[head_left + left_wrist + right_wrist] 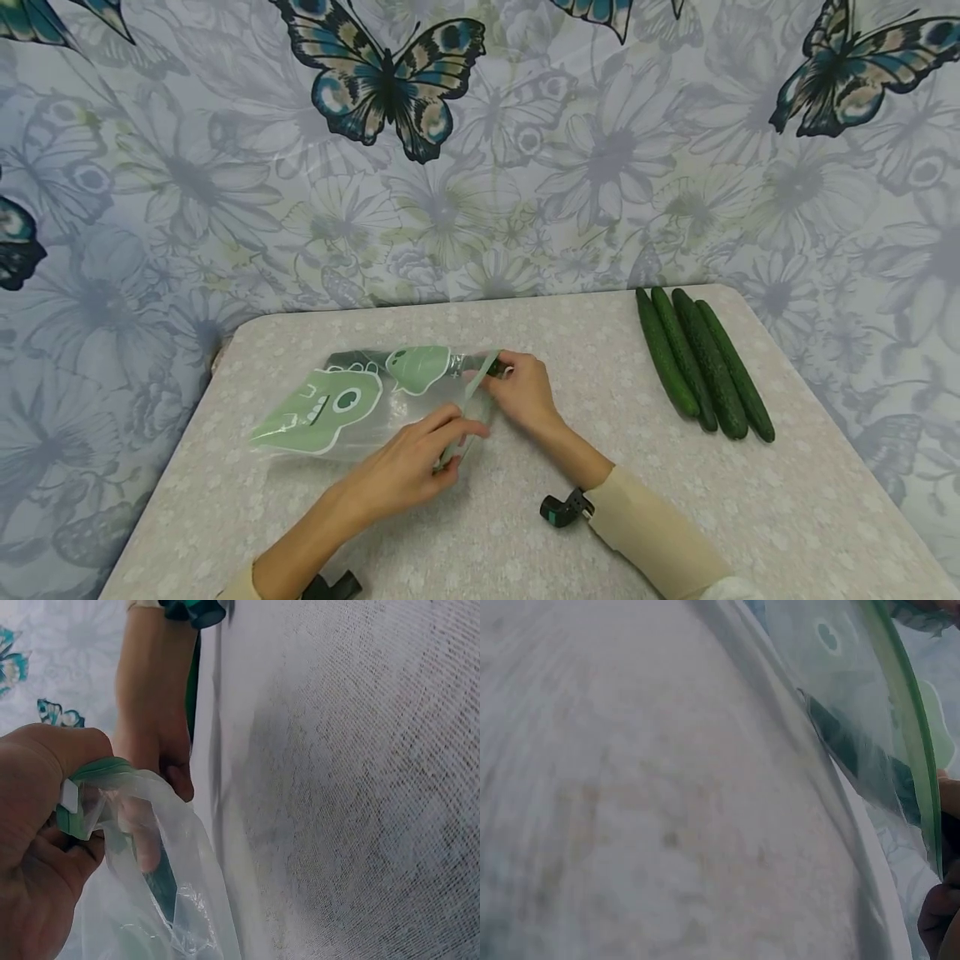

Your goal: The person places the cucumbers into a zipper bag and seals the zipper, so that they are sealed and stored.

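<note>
A clear zip bag [405,412] with green cartoon prints lies on the table, its mouth facing right. My left hand [408,462] pinches the near side of the green-edged mouth; a white tab shows beside the fingers in the left wrist view. At the far side of the mouth, my right hand [525,392] grips the end of a cucumber [497,367]. Most of that cucumber lies inside the bag along its far side, seen through the plastic as a dark length [847,746] in the right wrist view. Some right fingers reach within the opening in the left wrist view.
Several cucumbers [705,367] lie side by side at the table's back right. The table [600,550] wears a pale floral cloth and meets a butterfly-patterned curtain [525,208] behind. A black wrist camera [562,508] sticks out from the right sleeve.
</note>
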`<state>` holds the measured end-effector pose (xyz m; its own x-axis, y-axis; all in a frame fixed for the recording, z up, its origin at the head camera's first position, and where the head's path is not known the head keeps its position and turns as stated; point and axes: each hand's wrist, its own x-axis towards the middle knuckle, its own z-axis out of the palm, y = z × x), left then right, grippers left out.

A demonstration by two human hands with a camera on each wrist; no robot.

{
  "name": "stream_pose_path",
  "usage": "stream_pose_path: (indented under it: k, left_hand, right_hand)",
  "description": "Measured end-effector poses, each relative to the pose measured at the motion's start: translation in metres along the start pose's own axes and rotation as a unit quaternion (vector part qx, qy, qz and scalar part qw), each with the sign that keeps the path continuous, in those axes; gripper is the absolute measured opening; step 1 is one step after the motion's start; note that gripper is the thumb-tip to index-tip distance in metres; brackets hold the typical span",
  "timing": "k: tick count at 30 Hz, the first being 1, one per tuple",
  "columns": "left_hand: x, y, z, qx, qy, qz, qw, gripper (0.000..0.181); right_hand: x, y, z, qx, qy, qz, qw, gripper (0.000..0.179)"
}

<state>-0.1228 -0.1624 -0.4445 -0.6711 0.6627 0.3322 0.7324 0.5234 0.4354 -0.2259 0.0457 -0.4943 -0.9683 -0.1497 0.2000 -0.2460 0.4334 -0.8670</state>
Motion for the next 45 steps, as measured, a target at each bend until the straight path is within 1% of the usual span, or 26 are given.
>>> stream_pose_path:
  k: [3,6,8,11,13,15,18,23,28,32,35,39,43,45]
  left_hand:
    - [0.000,0.001,0.001,0.009,0.013,-0.023,0.9996,0.055]
    - [0.001,0.002,0.003,0.031,0.036,-0.047,0.9978,0.054]
    - [0.002,0.002,0.005,0.045,0.050,-0.059,0.9960,0.052]
    - [0.003,0.002,0.007,0.053,0.062,-0.067,0.9945,0.051]
    - [0.004,0.002,0.009,0.051,0.064,-0.071,0.9941,0.051]
    - [0.005,0.002,0.011,0.048,0.064,-0.076,0.9939,0.051]
    - [0.005,0.002,0.013,0.046,0.059,-0.085,0.9936,0.050]
    - [0.004,0.002,0.014,0.058,0.046,-0.098,0.9924,0.048]
    - [0.004,0.005,0.013,0.067,0.049,-0.113,0.9901,0.044]
    - [0.004,0.006,0.011,0.069,0.055,-0.119,0.9890,0.043]
    - [0.004,0.006,0.011,0.072,0.058,-0.118,0.9887,0.043]
    - [0.004,0.006,0.013,0.074,0.065,-0.117,0.9883,0.044]
    - [0.003,0.005,0.014,0.075,0.071,-0.115,0.9879,0.044]
    - [0.003,0.005,0.014,0.075,0.077,-0.116,0.9874,0.044]
  right_hand:
    - [-0.001,0.002,-0.005,-0.003,0.000,0.008,1.0000,0.015]
    - [-0.002,0.005,-0.010,-0.002,-0.007,0.014,0.9999,0.023]
    - [-0.001,0.008,-0.013,-0.015,0.000,0.009,0.9998,0.026]
    - [-0.001,0.015,-0.016,-0.058,0.020,-0.003,0.9981,0.021]
    - [0.000,0.018,-0.020,-0.076,0.024,-0.006,0.9968,0.020]
    - [0.000,0.021,-0.025,-0.083,0.015,-0.002,0.9964,0.024]
    - [-0.001,0.023,-0.035,-0.088,-0.009,0.008,0.9960,0.025]
    - [-0.004,0.023,-0.053,-0.104,-0.043,0.026,0.9933,0.022]
    - [-0.013,0.022,-0.081,-0.115,-0.067,0.042,0.9902,0.021]
    - [-0.023,0.023,-0.109,-0.134,-0.062,0.040,0.9882,0.024]
    - [-0.032,0.025,-0.132,-0.163,-0.048,0.033,0.9848,0.027]
    - [-0.045,0.030,-0.163,-0.198,-0.020,0.031,0.9794,0.029]
    - [-0.058,0.035,-0.191,-0.238,0.011,0.030,0.9707,0.033]
    - [-0.062,0.038,-0.203,-0.257,0.017,0.031,0.9658,0.036]
